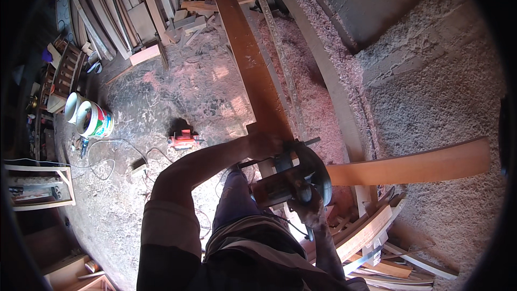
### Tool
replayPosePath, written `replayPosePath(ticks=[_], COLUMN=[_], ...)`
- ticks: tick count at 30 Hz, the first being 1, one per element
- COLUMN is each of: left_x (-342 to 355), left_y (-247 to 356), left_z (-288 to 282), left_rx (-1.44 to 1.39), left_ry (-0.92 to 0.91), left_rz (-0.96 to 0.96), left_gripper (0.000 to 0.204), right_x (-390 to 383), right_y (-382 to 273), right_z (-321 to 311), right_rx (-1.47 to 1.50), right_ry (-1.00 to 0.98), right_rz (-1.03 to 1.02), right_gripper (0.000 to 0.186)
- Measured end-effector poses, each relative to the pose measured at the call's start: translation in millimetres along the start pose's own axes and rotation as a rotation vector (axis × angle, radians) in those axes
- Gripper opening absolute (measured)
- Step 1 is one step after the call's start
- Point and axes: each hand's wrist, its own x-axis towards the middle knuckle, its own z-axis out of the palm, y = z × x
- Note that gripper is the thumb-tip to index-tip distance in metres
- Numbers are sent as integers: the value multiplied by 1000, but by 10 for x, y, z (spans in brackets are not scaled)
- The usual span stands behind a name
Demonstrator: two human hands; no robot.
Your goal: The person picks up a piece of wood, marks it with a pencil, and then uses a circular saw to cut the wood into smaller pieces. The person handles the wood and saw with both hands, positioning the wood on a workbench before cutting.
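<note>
You operate one dark handheld circular saw (280, 183) with a round blade guard, positioned at the near end of one long, flat, orange-brown wooden board (254, 70). The saw's body lies in shadow; the board's face carries pale flecks. Your right hand (309, 211) is wrapped around the saw's handle; whether your left hand (263, 145), at the board's near end, pinches it, you cannot tell. One second orange-brown board (412, 166), smooth and gently curved, extends rightward. Two white plastic buckets (102, 121) stand leftward.
</note>
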Motion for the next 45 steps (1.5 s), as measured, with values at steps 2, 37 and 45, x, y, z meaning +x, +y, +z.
replayPosePath(ticks=[2, 37, 45], left_x=[-254, -395, -408], left_y=[-90, -112, -68], left_z=[-38, 55, 35], left_rx=[116, 263, 263], left_ry=[142, -258, -305], left_rz=[-134, -433, -403], left_gripper=[55, 107, 113], right_x=[-5, -107, -100], right_y=[-30, 308, 337], right_z=[9, 185, 184], right_rx=[-99, 16, -31], right_ry=[57, 84, 87], right_rz=[-129, -37, -88], right_gripper=[53, 31, 32])
